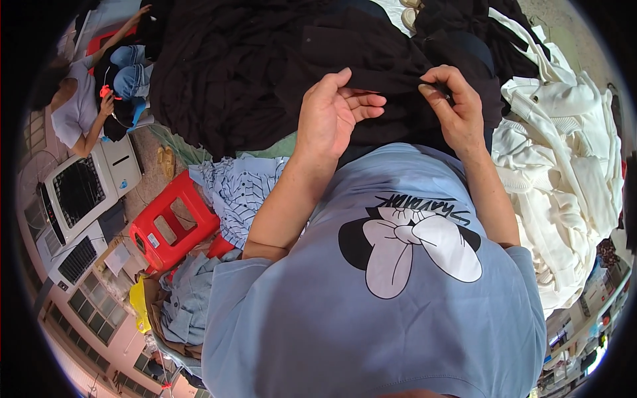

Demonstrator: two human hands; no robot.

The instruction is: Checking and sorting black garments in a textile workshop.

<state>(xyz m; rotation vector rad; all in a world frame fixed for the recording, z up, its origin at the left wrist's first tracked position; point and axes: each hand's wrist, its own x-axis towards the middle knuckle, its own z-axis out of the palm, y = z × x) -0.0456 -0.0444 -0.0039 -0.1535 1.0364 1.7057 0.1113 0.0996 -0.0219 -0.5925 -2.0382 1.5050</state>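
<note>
A large heap of black cloth [232,73] covers the surface in front of me, with a black garment [391,79] uppermost at its near side. My right hand [456,109] pinches this garment's edge between thumb and fingertips. To its left, my left hand [328,116] has its palm showing, the thumb raised and the fingers apart and slightly bent. Dark fabric lies just behind those fingers, but no grip on it shows. Both hands are close to my body, over the near edge of the heap.
White garments [554,172] are piled high at my right. On the left are a red plastic stool [174,222], a blue patterned garment [242,192] and folded denim-blue clothes [189,298]. Another person [70,109] sits at the far left, holding a small red tool [105,91].
</note>
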